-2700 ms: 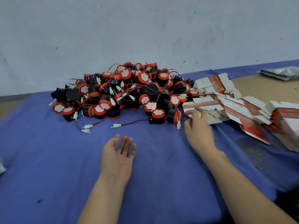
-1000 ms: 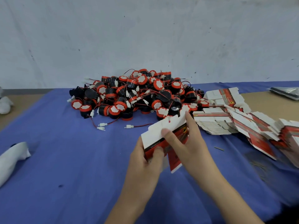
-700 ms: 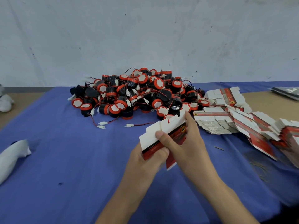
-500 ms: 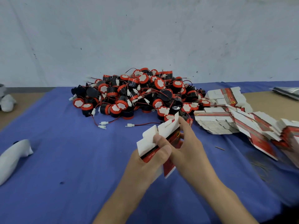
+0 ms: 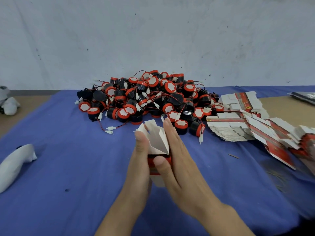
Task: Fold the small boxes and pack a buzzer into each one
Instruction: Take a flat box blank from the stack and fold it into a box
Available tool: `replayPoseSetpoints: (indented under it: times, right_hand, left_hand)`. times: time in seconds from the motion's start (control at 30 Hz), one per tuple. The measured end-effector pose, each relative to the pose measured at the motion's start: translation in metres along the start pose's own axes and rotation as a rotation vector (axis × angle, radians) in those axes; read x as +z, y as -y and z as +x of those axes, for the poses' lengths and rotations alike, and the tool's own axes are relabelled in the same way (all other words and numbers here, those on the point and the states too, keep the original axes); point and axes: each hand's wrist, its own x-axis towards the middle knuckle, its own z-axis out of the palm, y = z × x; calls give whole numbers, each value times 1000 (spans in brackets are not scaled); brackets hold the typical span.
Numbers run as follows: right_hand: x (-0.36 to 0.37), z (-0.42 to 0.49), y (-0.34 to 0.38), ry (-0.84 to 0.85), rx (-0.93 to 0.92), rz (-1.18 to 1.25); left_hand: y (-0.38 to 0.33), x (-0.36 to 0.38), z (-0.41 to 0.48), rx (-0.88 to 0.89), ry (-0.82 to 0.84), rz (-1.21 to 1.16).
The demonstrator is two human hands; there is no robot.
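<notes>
I see the left hand [image 5: 139,160] and right hand [image 5: 177,162] pinch the box [image 5: 157,141], fingers straight and pressed together; buzzers [image 5: 150,97] at 12 o'clock, flat boxes [image 5: 238,127] at 2.

This is a small packing workshop where the work is done by hand. At 12 o'clock on the brown surface [image 5: 286,109], which is spread with a blue cloth [image 5: 68,167], lies a loose heap of round black-and-red buzzers [image 5: 150,97] with thin red wires and white plugs, dozens of one kind. From 2 to 3 o'clock, stacks of flat white-and-red cardboard box blanks [image 5: 230,130] fan out. At the centre the left hand [image 5: 138,167] and right hand [image 5: 184,167] hold one half-folded white-and-red cardboard box [image 5: 157,142]. Behind stands a bare, scuffed whitish wall [image 5: 153,40].
</notes>
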Motion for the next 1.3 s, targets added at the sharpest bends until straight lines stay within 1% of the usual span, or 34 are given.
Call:
replayPoseSetpoints:
  times: [0.07,0.13,0.27,0.5,0.7,0.83,0.93,1.03,1.17,1.3]
  right_hand:
    - [3,1,0,-44,2,-23]
    - [6,1,1,-91,-8,-47]
    - [5,1,-4,-106,19,-136]
    - [-8,2,-9,-126,59,-201]
    - [-9,3,-9,-144,1,-241]
    - [-11,2,-10,-159,18,-130]
    - [-16,4,-8,-184,44,39]
    - [-20,6,-5,-199,79,193]
    - [-23,9,-3,-169,110,338]
    - [-24,9,-5,-142,109,360]
  left_hand:
    - [0,-2,1,-56,-3,-82]
    - [0,-2,2,-67,1,-138]
    - [0,-2,4,-98,29,-202]
    - [3,3,2,-124,76,-168]
    - [5,6,3,-110,54,-138]
    - [4,7,4,-92,62,-68]
    - [2,5,5,-49,57,44]
    - [0,3,6,22,88,174]
    - [2,-1,8,32,72,209]
    - [5,-3,7,77,58,260]
